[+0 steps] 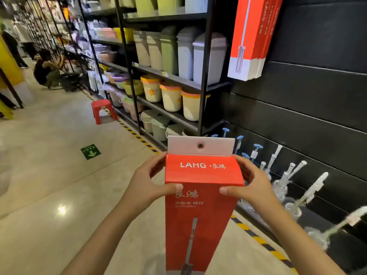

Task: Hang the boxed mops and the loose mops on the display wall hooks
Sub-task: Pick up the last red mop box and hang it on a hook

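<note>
A tall red mop box (pixel 200 215) stands upright in front of me, its white top flap (pixel 200 145) with a round hanging hole raised. My left hand (pixel 151 181) grips its upper left side, thumb on the front face. My right hand (pixel 252 183) grips the upper right side the same way. Several matching red and white boxed mops (pixel 252 36) hang high on the black display wall (pixel 317 96) at the upper right. Along the wall's lower part, loose mop handles (pixel 315 187) and blue-capped hooks (pixel 258 146) stick out.
Black shelving (pixel 204 86) full of bins and buckets runs along the aisle to the left of the wall. A red stool (pixel 103 111) stands on the floor beside yellow-black tape. A person crouches (pixel 47 70) far down the aisle.
</note>
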`<state>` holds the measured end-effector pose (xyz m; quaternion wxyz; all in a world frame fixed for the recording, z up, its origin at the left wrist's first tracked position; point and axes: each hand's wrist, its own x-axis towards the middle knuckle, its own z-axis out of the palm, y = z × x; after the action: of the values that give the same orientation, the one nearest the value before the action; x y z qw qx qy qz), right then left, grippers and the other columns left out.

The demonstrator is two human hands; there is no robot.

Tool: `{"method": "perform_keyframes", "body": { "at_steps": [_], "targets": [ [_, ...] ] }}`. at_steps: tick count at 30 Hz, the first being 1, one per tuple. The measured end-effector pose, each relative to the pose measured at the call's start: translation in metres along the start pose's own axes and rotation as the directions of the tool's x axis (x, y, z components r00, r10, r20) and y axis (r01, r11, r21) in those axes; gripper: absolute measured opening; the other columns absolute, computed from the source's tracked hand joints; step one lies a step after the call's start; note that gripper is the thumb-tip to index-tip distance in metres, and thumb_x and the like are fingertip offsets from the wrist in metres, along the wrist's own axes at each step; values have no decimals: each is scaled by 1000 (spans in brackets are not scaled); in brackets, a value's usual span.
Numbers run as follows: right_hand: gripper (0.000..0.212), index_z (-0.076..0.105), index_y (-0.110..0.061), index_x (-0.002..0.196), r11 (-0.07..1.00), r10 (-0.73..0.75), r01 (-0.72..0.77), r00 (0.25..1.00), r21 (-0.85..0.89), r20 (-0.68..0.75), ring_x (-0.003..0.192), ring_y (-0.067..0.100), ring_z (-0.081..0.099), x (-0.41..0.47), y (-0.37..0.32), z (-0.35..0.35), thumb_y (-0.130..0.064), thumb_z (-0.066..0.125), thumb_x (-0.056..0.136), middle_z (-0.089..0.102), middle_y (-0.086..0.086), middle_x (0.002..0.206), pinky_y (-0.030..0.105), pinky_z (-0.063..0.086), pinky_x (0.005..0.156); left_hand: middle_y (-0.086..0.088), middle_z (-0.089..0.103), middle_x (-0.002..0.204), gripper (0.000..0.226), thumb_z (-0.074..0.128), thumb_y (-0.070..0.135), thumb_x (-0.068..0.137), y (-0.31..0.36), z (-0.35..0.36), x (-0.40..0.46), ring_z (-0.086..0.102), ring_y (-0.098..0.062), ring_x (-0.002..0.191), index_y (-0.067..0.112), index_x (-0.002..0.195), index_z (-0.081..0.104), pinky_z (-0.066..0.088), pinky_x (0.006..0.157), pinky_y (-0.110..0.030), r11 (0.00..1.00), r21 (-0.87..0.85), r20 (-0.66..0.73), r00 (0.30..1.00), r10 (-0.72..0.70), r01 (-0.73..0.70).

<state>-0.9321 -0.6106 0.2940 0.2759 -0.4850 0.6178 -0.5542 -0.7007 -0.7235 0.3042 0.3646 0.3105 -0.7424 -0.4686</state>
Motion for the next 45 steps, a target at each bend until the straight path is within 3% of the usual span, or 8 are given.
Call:
{"method": "perform_keyframes", "body": {
  "at_steps": [5, 9, 12, 16, 21, 27, 35, 45],
  "targets": [
    [85, 55, -39, 117, 999, -33, 34, 999, 23, -33, 101, -1, 63, 93, 9, -19, -39, 83, 37, 68, -18, 110, 17, 55, 75, 22, 59, 123, 75, 80, 43, 49, -14, 9, 102, 54, 9, 114, 51, 117, 49, 44, 89, -6, 998, -57, 12, 1000, 28, -28],
    [85, 54, -39, 118, 998, -59, 59, 995, 7, -78, 102, -3, 62, 163, 15, -28, -41, 83, 38, 65, -13, 115, 11, 52, 73, 21, 60, 122, 75, 80, 42, 48, -26, 8, 180, 55, 10, 111, 49, 117, 49, 45, 83, -3, 995, -93, 30, 999, 45, -42],
    [84, 54, -37, 119, 997, -71, 72, 990, 2, -122, 102, -5, 61, 217, 19, -30, -41, 82, 39, 65, -14, 113, 10, 52, 74, 14, 60, 124, 74, 80, 43, 48, -37, 6, 243, 57, 7, 111, 50, 115, 50, 49, 79, -8, 989, -131, 56, 996, 71, -63],
    [85, 57, -33, 119, 997, -83, 83, 975, -5, -205, 101, -1, 63, 291, 29, -30, -39, 82, 39, 68, -17, 109, 14, 53, 80, 8, 61, 125, 73, 79, 44, 47, -59, 4, 333, 59, -6, 115, 48, 115, 52, 51, 94, -28, 978, -193, 96, 990, 103, -83],
    [80, 59, -32, 115, 995, -89, 98, 937, 11, -338, 97, 0, 65, 376, 34, -28, -37, 81, 39, 70, -21, 103, 16, 53, 75, 9, 63, 121, 73, 78, 42, 47, -77, -1, 447, 61, -2, 110, 44, 116, 53, 54, 89, -22, 963, -249, 202, 966, 159, -106],
    [75, 59, -34, 115, 990, -114, 140, 861, 15, -496, 101, 7, 67, 462, 36, -35, -36, 80, 44, 71, -16, 108, 18, 54, 76, 7, 59, 126, 72, 77, 44, 49, -81, 8, 566, 59, -8, 115, 46, 117, 52, 51, 96, -32, 935, -319, 293, 923, 251, -153],
    [70, 60, -35, 115, 978, -185, 206, 785, -33, -591, 102, 9, 67, 553, 42, -75, -38, 79, 48, 71, -13, 110, 21, 55, 78, 18, 66, 115, 74, 75, 44, 49, -75, 46, 678, 62, 0, 107, 38, 120, 54, 52, 81, -14, 883, -419, 258, 905, 339, -212],
    [71, 59, -29, 121, 955, -264, 292, 763, -49, -590, 105, 13, 66, 637, 42, -134, -40, 77, 52, 69, -5, 116, 25, 56, 80, 23, 70, 103, 71, 80, 48, 43, -52, 86, 763, 66, 0, 99, 39, 111, 58, 52, 71, -12, 837, -475, 187, 897, 400, -274]
  ]
}}
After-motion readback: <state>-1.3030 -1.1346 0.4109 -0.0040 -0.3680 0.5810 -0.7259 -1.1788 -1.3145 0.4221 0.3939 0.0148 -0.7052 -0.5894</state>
